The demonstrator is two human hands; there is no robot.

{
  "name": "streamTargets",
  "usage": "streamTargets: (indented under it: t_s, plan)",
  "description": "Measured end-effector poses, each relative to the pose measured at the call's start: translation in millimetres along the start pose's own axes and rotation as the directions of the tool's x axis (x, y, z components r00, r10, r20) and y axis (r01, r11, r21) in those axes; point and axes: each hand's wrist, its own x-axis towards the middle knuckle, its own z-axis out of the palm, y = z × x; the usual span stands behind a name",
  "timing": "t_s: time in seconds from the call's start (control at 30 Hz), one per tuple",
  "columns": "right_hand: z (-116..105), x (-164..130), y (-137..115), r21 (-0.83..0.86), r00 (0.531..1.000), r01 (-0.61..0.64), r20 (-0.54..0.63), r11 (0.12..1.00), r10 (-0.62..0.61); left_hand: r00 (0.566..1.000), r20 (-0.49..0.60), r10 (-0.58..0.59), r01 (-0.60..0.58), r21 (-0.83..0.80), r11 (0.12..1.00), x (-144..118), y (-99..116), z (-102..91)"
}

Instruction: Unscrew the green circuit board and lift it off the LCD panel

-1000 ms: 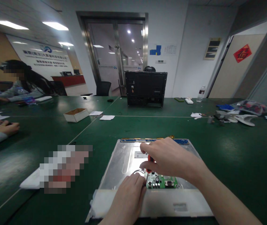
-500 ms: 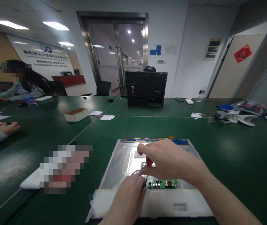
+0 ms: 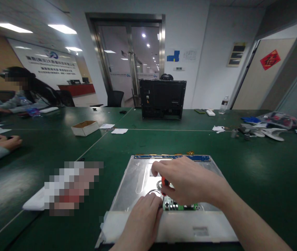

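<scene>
Gripping a red-handled screwdriver (image 3: pixel 165 182) in the right hand (image 3: pixel 187 183), fingers curling tightly around it, tip hidden, above the green board (image 3: pixel 181 206) at the panel's (image 3: pixel 138 177) 6 o'clock edge. Resting the left hand (image 3: pixel 141 218) loosely curled at the board's 9 o'clock, fingertips touching the panel, holding nothing.

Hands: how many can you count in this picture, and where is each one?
3. The left hand rests on the metal panel; the right hand grips a red-handled screwdriver above the circuit board; another person's hand lies far left. Others may be hidden.
</scene>
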Motion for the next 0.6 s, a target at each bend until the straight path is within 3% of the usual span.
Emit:
streamTargets:
  t_s: [0.33, 0.6]
  plan:
    - [3.6, 7.9, 2.3, -0.166, 0.986, -0.163, 0.004, 0.973, 0.166, 1.000, 0.003, -0.012, 0.012, -0.004, 1.000, -1.5, 2.3, -3.6]
    - [-2.6, 0.7, 0.4, -0.019, 0.999, -0.039, 0.003, 0.999, 0.039, 1.000, 0.015, -0.024, 0.024, -0.011, 1.000, 0.1, 2.5, -2.3]
